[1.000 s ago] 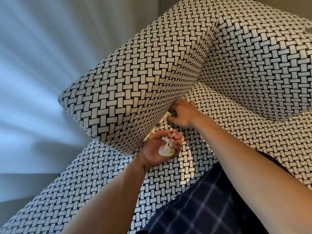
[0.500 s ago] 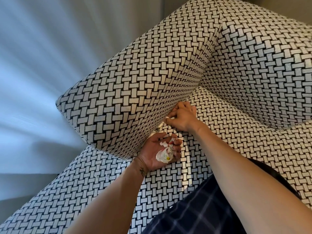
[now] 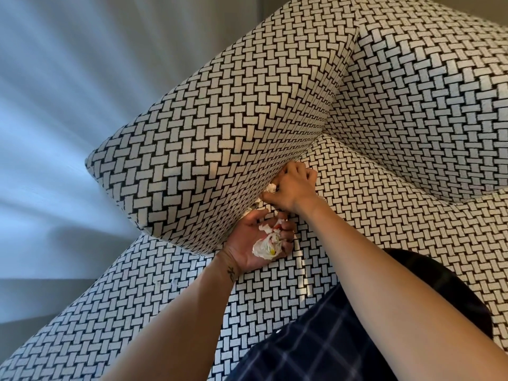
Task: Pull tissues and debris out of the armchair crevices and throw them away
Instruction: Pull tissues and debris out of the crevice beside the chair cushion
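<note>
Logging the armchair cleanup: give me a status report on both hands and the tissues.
Left hand cups tissue wad. Right hand pinches tissue scrap at armrest crevice. Nothing in the way.

Our left hand (image 3: 247, 243) lies palm up, its fingers curled round a tissue wad (image 3: 268, 244). Our right hand (image 3: 295, 188) sits just beyond it, knuckles up, fingers bent, pinching a white scrap (image 3: 270, 187). Both forearms are bare and stretched forward.
</note>
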Demonstrator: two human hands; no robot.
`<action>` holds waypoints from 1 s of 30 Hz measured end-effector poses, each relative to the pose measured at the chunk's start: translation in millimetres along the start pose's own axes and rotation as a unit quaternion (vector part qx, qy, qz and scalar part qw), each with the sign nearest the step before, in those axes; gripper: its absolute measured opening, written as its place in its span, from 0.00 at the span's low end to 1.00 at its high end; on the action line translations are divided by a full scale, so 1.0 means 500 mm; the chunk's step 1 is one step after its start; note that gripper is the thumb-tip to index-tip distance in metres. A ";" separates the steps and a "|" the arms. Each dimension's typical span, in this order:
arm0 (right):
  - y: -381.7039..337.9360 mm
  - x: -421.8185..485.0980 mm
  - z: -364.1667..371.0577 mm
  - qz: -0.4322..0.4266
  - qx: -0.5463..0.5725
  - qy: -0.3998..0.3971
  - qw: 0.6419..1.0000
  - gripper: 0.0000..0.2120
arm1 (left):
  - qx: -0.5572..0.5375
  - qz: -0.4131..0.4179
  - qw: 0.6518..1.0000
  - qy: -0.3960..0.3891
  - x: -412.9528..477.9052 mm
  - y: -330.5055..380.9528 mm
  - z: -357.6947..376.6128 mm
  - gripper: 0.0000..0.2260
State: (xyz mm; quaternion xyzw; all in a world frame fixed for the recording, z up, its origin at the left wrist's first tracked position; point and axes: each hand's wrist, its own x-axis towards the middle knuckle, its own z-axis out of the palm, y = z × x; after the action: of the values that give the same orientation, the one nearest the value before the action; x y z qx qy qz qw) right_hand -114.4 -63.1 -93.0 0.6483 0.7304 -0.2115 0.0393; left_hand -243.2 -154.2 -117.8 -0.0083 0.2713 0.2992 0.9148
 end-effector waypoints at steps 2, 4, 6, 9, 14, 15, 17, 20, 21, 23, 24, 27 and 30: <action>-0.003 0.006 -0.006 0.007 -0.003 -0.008 1.000 0.19 | 0.001 0.002 1.000 0.001 -0.003 -0.001 0.005 0.09; 0.002 0.004 -0.005 -0.001 0.033 0.009 0.999 0.15 | 0.007 0.007 1.000 0.015 -0.004 -0.001 0.006 0.10; 0.010 -0.005 -0.003 -0.017 0.070 0.024 0.997 0.13 | 0.003 0.009 1.000 0.025 -0.006 0.000 0.008 0.11; 0.022 -0.015 -0.015 -0.039 0.102 0.015 0.994 0.12 | 0.005 0.007 1.000 0.025 -0.006 -0.002 0.005 0.12; 0.044 -0.044 -0.033 -0.082 0.184 0.018 0.979 0.11 | 0.005 0.016 1.000 0.019 -0.004 -0.005 0.004 0.14; 0.045 -0.051 -0.036 -0.089 0.200 0.018 0.976 0.11 | 0.002 0.015 1.000 0.015 -0.003 -0.004 0.004 0.14; 0.045 -0.068 -0.044 -0.098 0.238 0.015 0.966 0.11 | 0.001 0.016 1.000 0.011 -0.002 -0.004 0.000 0.14; 0.049 -0.097 -0.061 -0.074 0.312 0.014 0.947 0.10 | -0.009 0.004 1.000 0.003 0.000 -0.001 -0.002 0.15; 0.052 -0.108 -0.066 -0.060 0.334 0.015 0.940 0.09 | -0.014 0.001 1.000 0.002 0.000 0.000 -0.004 0.16; 0.056 -0.132 -0.076 -0.041 0.360 0.027 0.932 0.08 | -0.020 -0.006 1.000 -0.001 0.000 0.002 -0.006 0.20; 0.058 -0.143 -0.080 -0.037 0.363 0.031 0.931 0.08 | -0.024 -0.011 1.000 -0.002 0.001 0.003 -0.007 0.22; 0.058 -0.177 -0.075 -0.038 0.362 0.001 0.931 0.07 | -0.028 -0.012 1.000 -0.001 0.000 0.004 -0.005 0.23; 0.050 -0.195 -0.049 -0.080 0.257 -0.036 0.963 0.10 | -0.027 -0.002 0.999 0.021 0.000 0.003 -0.011 0.23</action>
State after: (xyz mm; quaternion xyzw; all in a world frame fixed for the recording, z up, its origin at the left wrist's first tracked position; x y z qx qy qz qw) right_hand -69.8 -143.4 -44.8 0.5681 0.6991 -0.4175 -0.1191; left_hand -246.8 -153.9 -122.1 -0.0395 0.2825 0.3044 0.9088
